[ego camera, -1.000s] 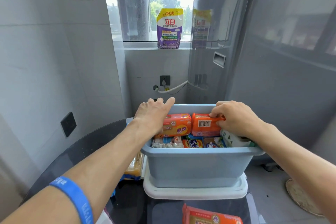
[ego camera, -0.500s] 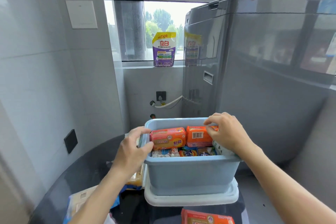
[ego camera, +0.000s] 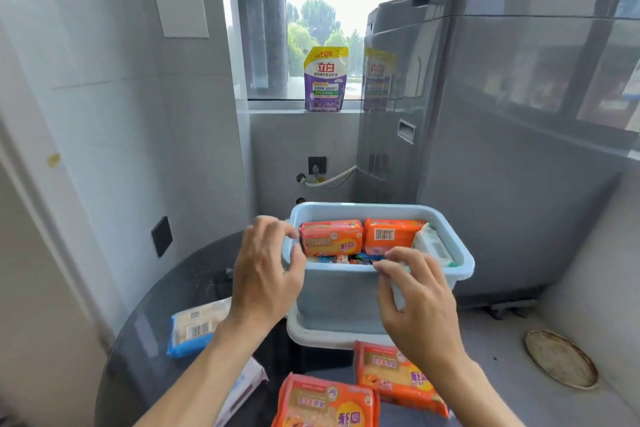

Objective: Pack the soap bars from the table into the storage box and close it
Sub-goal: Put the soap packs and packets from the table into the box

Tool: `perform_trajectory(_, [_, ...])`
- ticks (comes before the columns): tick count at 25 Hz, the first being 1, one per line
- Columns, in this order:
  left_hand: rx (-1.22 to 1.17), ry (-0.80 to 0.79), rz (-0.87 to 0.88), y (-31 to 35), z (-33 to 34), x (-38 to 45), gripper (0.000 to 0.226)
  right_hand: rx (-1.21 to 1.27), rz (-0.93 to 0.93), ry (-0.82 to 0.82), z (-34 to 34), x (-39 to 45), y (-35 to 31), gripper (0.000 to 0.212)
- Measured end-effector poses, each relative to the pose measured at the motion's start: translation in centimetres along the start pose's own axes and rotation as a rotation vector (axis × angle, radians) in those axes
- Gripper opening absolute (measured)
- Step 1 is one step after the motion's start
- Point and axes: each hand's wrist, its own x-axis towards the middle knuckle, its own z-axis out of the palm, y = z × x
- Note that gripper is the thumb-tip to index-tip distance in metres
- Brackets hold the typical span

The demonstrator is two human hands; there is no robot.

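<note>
— So, where are the hands?
— Left hand [ego camera: 265,274] curls loosely at the storage box's [ego camera: 346,295] left rim, holding nothing; right hand [ego camera: 417,305] hovers relaxed at its near rim, fingers apart.
— And the soap?
— Two orange bars [ego camera: 330,237] lie inside; two more orange packs [ego camera: 323,404] sit at the table's [ego camera: 145,340] near edge.

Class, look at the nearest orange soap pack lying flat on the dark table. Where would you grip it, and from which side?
Judging by its pose, take the nearest orange soap pack from above, fingers and thumb pinching its two long edges. It lies flat, label up, wide face exposed. Its right end touches or overlaps a second orange pack, so that end is probably awkward.
</note>
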Motion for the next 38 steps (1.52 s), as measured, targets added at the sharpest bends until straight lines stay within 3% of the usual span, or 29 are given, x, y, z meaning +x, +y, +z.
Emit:
perform_trajectory(1, [-0.023,-0.080,0.119,0.8,-0.4,-0.6,0.006,0.004,-0.057,0.014,-0.4,-0.6,-0.3,0.012])
perform_trajectory(3, [-0.076,-0.551,0.186,2.5,-1.0,-2.0,0.011,0.053,-0.088,-0.156,-1.5,-0.5,-0.5,0.010])
perform_trajectory(5, [0.033,-1.212,0.083,2.8,-0.5,-3.4,0.038,0.075,0.040,-0.711,-2.3,-0.1,0.3,0.016])
perform_trajectory(6, [0.129,-1.464,0.032,2.7,-0.2,-4.0,0.057,-0.003,0.106,-1.005,-2.3,-0.4,1.1,0.027])
perform_trajectory(7, [0.234,-1.599,0.051,2.5,0.2,-4.8,0.074,-0.105,0.167,-1.243,-2.2,-0.8,1.9,0.046])
perform_trajectory(8, [0.336,-1.620,0.134,2.2,0.6,-5.6,0.083,-0.193,0.211,-1.383,-2.1,-1.4,2.6,0.066])
perform_trajectory(9, [0.399,-1.573,0.223,2.1,0.9,-6.2,0.086,-0.252,0.226,-1.413,-2.0,-2.1,3.0,0.080])
perform_trajectory(11, [0.397,-1.494,0.276,1.9,1.3,-6.9,0.078,-0.267,0.227,-1.326,-1.3,-3.3,3.4,0.088])
perform_trajectory(14, [0.290,-1.531,0.133,1.7,1.2,-5.5,0.062,-0.235,0.259,-1.298,0.1,-4.1,3.5,0.092])
perform_trajectory(16, [0.176,-1.538,-0.042,1.3,0.1,-3.7,0.060,-0.111,0.388,-1.284,-0.2,-3.3,3.6,0.077])
perform_trajectory(18, [-0.066,-1.507,-0.234,0.4,-1.8,-1.7,0.062,0.105,0.552,-1.200,-1.5,-2.0,4.0,0.060])
perform_trajectory(20, [-0.520,-1.403,-0.450,-0.9,-3.6,-0.4,0.061,0.471,0.738,-1.122,-3.0,-0.8,4.4,0.054])
perform_trajectory(23, [-1.163,-1.040,-0.664,-1.8,-5.0,0.3,0.056,1.217,0.906,-1.075,-4.2,-0.2,3.7,0.062])
perform_trajectory(26, [-1.385,-0.700,-0.857,-1.4,-4.5,1.2,0.075,1.517,0.959,-0.896,-4.2,0.3,1.9,0.061])
perform_trajectory(28, [-1.432,-0.554,-0.897,-1.0,-3.6,1.8,0.068,1.621,1.051,-0.737,-4.0,0.8,1.3,0.067])
perform_trajectory(31, [-1.305,-0.393,-0.744,-0.1,-2.1,3.9,0.038,1.652,1.043,-0.529,-4.3,2.3,1.8,0.061])
perform_trajectory(33, [-1.055,-0.395,-0.558,0.2,-0.6,6.4,0.029,1.638,0.997,-0.420,-4.8,3.0,2.6,0.061])
perform_trajectory(36, [-0.359,-0.607,-0.156,-0.3,2.2,10.3,0.028,1.612,1.002,-0.332,-5.0,3.1,3.5,0.054])
perform_trajectory(38, [-0.070,-0.841,-0.053,-1.2,4.3,11.2,0.033,1.590,1.023,-0.323,-4.8,2.9,3.7,0.047])
